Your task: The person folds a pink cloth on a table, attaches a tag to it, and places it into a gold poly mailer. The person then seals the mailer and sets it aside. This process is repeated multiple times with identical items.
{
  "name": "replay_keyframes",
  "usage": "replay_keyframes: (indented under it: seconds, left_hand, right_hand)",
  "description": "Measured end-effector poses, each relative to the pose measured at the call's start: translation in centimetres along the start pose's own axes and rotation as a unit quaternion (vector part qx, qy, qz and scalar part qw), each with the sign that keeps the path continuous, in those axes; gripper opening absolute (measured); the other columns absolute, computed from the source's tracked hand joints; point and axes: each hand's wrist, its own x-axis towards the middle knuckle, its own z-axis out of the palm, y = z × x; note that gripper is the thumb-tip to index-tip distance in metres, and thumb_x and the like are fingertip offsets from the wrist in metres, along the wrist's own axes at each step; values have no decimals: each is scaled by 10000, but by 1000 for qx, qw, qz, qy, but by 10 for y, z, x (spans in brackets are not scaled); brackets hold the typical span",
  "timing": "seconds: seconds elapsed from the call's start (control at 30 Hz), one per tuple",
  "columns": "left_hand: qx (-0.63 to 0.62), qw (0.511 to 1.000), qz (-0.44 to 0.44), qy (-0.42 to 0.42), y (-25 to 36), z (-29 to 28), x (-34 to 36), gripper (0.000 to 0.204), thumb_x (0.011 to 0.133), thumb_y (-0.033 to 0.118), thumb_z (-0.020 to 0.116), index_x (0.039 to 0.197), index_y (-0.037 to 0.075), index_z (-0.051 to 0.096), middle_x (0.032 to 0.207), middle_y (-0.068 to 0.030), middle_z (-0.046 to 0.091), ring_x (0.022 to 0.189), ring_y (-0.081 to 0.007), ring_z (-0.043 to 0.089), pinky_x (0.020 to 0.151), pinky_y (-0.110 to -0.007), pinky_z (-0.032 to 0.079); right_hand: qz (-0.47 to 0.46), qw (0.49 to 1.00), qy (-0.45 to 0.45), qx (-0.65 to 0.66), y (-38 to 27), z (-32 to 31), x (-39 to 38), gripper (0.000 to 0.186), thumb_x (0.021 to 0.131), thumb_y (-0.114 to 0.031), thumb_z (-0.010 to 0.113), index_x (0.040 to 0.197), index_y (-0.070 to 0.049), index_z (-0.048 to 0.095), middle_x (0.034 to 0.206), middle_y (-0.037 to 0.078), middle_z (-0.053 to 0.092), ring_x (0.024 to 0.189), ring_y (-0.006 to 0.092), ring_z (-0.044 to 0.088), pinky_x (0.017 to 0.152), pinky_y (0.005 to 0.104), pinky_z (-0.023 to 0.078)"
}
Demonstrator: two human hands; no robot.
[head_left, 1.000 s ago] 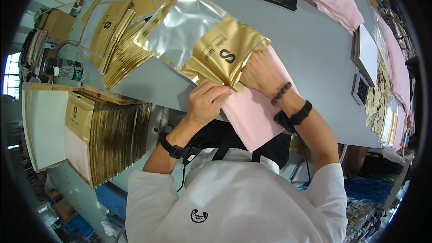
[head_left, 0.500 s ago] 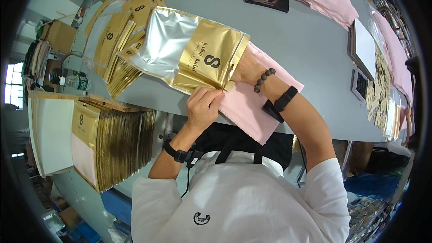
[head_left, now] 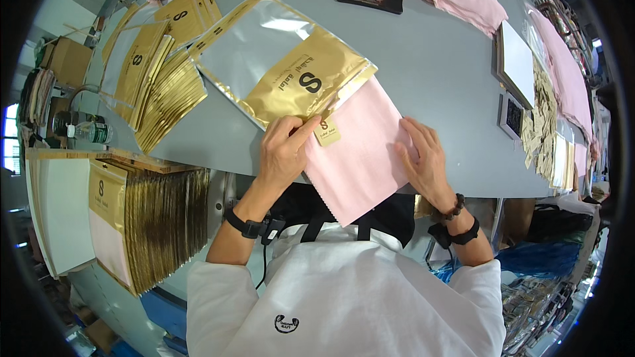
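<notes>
The cloth (head_left: 360, 165) is plain pale pink. The pouch (head_left: 288, 63) is part silver, part shiny gold with black print; the small tag (head_left: 328, 133) is gold, also printed black. The tabletop (head_left: 450, 92) is plain grey, the shirt (head_left: 370, 291) white with a black emblem (head_left: 286, 325).

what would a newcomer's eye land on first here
Probably the shiny gold-and-silver bag across the middle of the grey table, with the left fingers at its near edge. Next comes the pale pink cloth extending from the bag's near end, the right fingers at its right side. The packed row of gold bags at lower left also stands out.
</notes>
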Motion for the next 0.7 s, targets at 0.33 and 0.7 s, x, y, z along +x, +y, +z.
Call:
replay_keyframes:
  seconds: [0.33, 0.7]
  left_hand:
    - [-30, 998, 18, -58, -4, -25, -7, 360, 808, -15, 778, 1155, 81, 795, 918, -67, 639, 845, -274, 615, 733, -363, 518]
    - [11, 996, 32, 82, 8, -30, -65, 228, 750, -38, 824, 940, 63, 747, 928, -84, 660, 805, -299, 621, 701, -383, 514]
  right_hand:
    - [-131, 991, -13, -23, -10, -5, -45, 557, 918, -316, 785, 1408, -97, 636, 1481, 145, 585, 1329, 346, 563, 1120, 482, 431]
    - [-188, 982, 13, -31, -39, 3, -40, 526, 809, 54, 670, 1305, -115, 717, 1341, 117, 700, 1244, 283, 675, 1077, 434, 547]
